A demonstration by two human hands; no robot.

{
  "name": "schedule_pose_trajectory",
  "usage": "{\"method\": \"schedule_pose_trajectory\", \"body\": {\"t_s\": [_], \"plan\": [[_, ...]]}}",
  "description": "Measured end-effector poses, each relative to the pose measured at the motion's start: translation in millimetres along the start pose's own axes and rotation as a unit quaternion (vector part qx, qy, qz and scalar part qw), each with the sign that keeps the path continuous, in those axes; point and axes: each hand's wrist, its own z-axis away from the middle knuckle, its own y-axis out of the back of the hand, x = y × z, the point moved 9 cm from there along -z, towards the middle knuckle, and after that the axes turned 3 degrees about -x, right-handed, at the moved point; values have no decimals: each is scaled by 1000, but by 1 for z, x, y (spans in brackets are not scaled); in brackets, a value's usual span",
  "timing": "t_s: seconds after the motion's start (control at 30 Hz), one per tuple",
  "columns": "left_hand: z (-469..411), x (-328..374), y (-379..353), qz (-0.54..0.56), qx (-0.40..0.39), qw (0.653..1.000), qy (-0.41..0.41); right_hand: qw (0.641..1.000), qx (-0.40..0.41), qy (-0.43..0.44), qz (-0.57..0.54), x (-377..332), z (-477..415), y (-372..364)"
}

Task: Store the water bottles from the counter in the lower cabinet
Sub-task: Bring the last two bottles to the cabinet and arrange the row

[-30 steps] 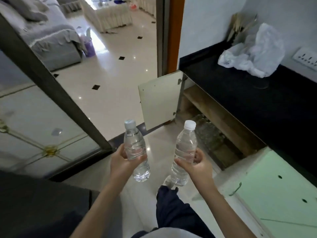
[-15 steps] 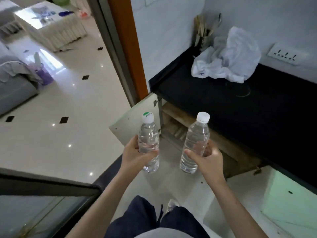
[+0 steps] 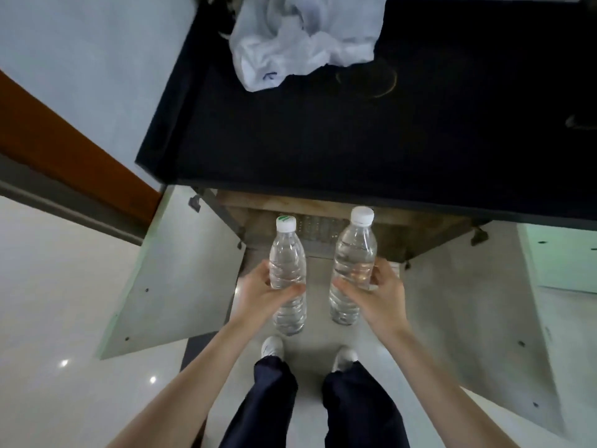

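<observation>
The step in hand looks like the carry-over: both bottles are off the counter (image 3: 355,140) and held in front of the open lower cabinet (image 3: 323,218), not yet inside it. The left hand (image 3: 265,292) is wrapped around the middle of the left bottle (image 3: 287,276), thumb across its front; the right hand (image 3: 378,292) is closed likewise on the right bottle (image 3: 353,263). Both bottles stand roughly upright in the air, near each other but apart, above the floor just ahead of the person's shoes.

The next move, as I judge it, calls for bending or crouching, since the cabinet opening sits low beneath the counter's dark edge, then reaching each bottle in past the two doors (the left door (image 3: 181,270) and the right door (image 3: 468,302) are swung wide, so the way seems free). What already lies inside is too dim to tell.

The bottles are clear plastic, ribbed, and appear full of water. The left one has a white cap with a green mark; the right one's cap is plain white. A crumpled white plastic bag (image 3: 300,37) rests at the back of the counter.
</observation>
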Motion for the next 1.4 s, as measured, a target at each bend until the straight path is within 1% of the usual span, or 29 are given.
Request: {"method": "schedule_pose_trajectory", "body": {"t_s": [0.13, 0.27, 0.37, 0.47, 0.57, 0.67, 0.8, 0.9, 1.07, 1.17, 1.3, 1.4], "plan": [[-69, -64, -32, 14, -27, 999, 28, 999, 9, -19, 38, 84, -48, -15], [-149, -139, -70, -1, -64, 998, 18, 997, -4, -32, 69, 189, -107, -27], [-217, -191, -96, 6, -54, 998, 9, 996, -4, -14, 87, 259, -163, -36], [-289, -235, -125, 27, -65, 997, -12, 995, 1, 4, 95, 319, -222, -44], [-352, -267, -143, 46, -64, 996, -48, 994, 6, 28, 102, 370, -280, -51], [-402, -294, -151, 79, -36, 994, -74, 995, 14, 55, 80, 409, -324, -58], [-445, -321, -159, 119, -21, 988, -100, 993, 11, 102, 61, 443, -359, -71], [-456, -326, -157, 136, -17, 984, -113, 992, 20, 120, 34, 449, -367, -76], [-453, -294, -151, 113, -22, 985, -125, 992, 35, 121, 12, 434, -362, -69], [-468, -273, -152, 92, -18, 987, -132, 991, 68, 118, 3, 426, -367, -48], [-497, -251, -151, 69, 21, 987, -146, 989, 118, 90, -11, 425, -392, -18], [-519, -246, -153, 50, 38, 988, -141, 990, 118, 78, -19, 424, -415, -8]]}}
